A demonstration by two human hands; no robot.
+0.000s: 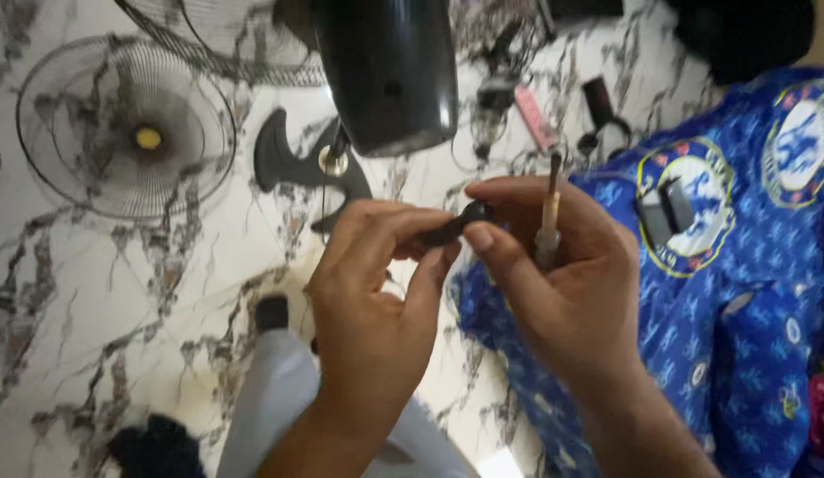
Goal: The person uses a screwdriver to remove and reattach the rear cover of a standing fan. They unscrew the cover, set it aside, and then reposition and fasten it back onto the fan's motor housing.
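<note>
The left hand point(377, 292) and the right hand point(554, 274) meet above a marble-patterned floor point(67, 292), both pinching a small black part point(461, 226) between thumb and fingertips, while the right hand also clamps a thin brush-like tool point(549, 212) upright against its fingers. The part looks light, stiff and smooth (its exact shape is blurred and half hidden by the fingers), so it would probably slip easily and is best held at its two ends, as it is now. Beyond the hands lie a black motor housing point(385, 71), a wire fan guard point(120, 133), a black bracket point(284, 159) and blue patterned cloth point(748, 292).
</note>
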